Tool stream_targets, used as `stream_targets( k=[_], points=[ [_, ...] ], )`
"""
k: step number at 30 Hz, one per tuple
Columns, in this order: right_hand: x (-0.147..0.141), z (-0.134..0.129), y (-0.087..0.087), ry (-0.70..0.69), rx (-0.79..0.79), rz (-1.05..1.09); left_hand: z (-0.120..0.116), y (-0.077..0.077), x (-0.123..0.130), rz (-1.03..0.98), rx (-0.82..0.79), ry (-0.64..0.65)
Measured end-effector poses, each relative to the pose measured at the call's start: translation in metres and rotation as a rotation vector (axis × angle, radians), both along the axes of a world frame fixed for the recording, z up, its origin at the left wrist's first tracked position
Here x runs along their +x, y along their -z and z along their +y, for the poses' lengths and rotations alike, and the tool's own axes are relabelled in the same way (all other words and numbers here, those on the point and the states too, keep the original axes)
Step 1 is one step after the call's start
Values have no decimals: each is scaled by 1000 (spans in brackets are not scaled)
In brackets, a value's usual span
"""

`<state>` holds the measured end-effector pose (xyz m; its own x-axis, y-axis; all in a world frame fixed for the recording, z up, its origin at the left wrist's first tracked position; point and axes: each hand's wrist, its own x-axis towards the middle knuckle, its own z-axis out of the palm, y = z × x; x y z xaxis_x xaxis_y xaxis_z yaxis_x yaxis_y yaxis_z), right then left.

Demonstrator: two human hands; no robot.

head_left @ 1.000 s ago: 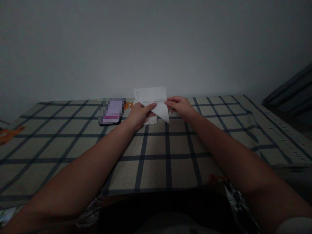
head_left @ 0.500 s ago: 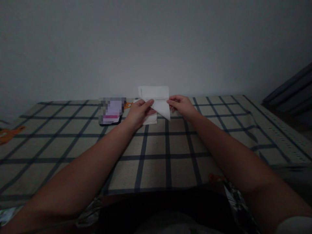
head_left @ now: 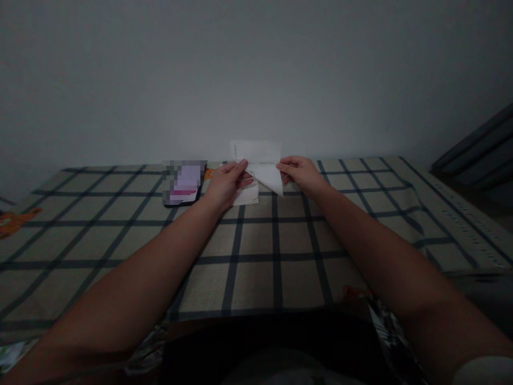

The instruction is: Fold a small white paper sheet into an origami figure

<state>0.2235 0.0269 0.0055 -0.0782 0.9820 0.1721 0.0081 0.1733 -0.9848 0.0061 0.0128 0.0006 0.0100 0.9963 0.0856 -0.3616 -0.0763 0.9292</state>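
A partly folded white sheet of paper [head_left: 262, 152] is held up between my two hands, with one pointed corner hanging down. My left hand [head_left: 227, 184] pinches its left side between thumb and fingers. At the right edge, my right hand [head_left: 300, 174] grips it between thumb and forefinger. More white paper [head_left: 247, 195] lies flat on the cloth, below and partly behind my left hand. Whether it is one sheet or a small stack, I cannot tell.
A phone [head_left: 185, 184] with a blurred-out screen lies left of my left hand. The checked tablecloth [head_left: 256, 240] covers the table, which meets a plain wall [head_left: 256, 69] at the back. Dark slatted furniture [head_left: 481, 144] stands at the far right.
The held paper has shifted slightly to the right. My left hand has slid a little left along it, and my right hand has barely moved.
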Motion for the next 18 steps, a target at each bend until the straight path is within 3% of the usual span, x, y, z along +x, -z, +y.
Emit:
stream_targets(
  k=[18],
  points=[
    [1, -1, -1, -22, 4, -26, -1, -2, -1, -10, 52, -93]
  ],
)
